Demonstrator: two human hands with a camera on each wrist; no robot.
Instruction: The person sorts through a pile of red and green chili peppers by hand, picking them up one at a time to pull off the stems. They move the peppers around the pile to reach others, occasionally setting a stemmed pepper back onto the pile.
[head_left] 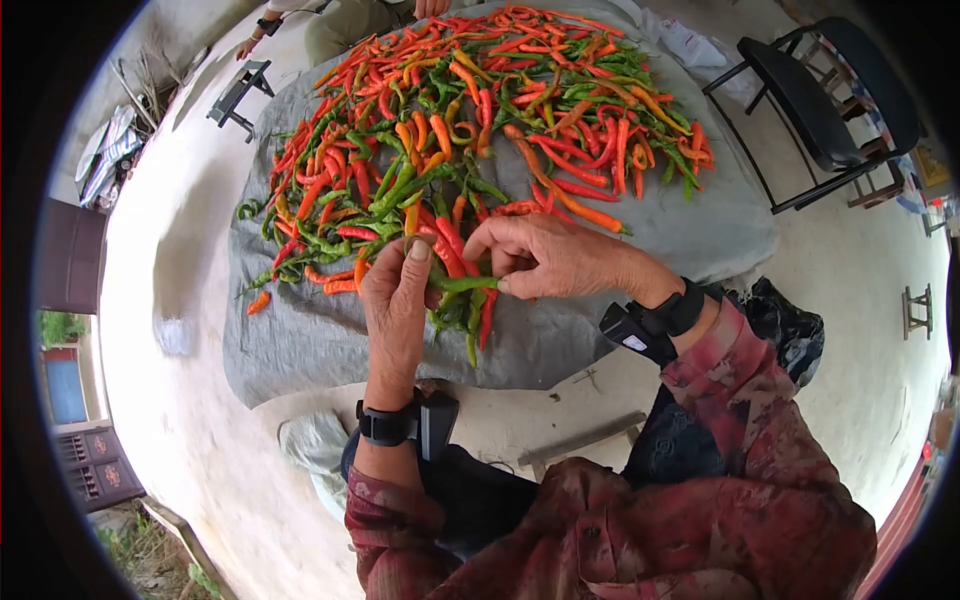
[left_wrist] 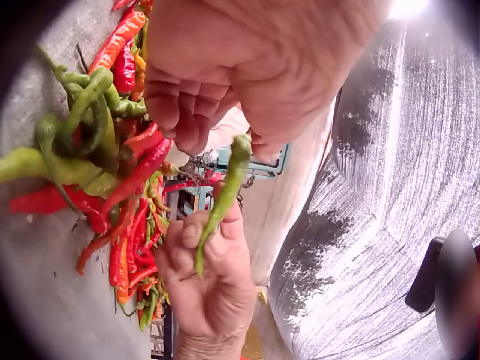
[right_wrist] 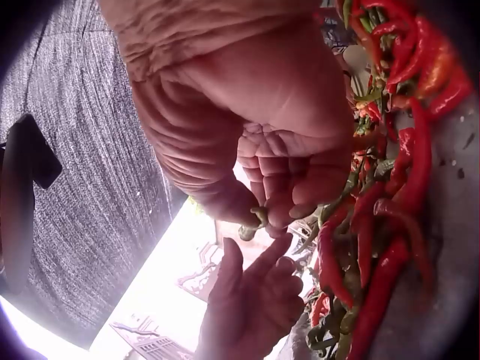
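A slim green pepper [head_left: 466, 284] spans the gap between both hands above the grey cloth's near side. My left hand [head_left: 398, 290] pinches one end with thumb and fingers; my right hand [head_left: 560, 258] pinches the other. In the left wrist view the green pepper [left_wrist: 231, 180] slants from my left hand [left_wrist: 262, 60] at the top to the right thumb and fingers [left_wrist: 206, 285] lower down. The right wrist view shows only a short piece of pepper [right_wrist: 253, 225] at the fingertips of my right hand [right_wrist: 240, 97], with my left hand [right_wrist: 251, 307] below.
Red, orange and green peppers [head_left: 380, 160] lie heaped on the grey cloth [head_left: 300, 355]. Another person's hand [head_left: 246, 48] shows at the far left. A black chair [head_left: 800, 110] stands at right, a small stool [head_left: 240, 98] at left, and a low bench [head_left: 585, 440] near my legs.
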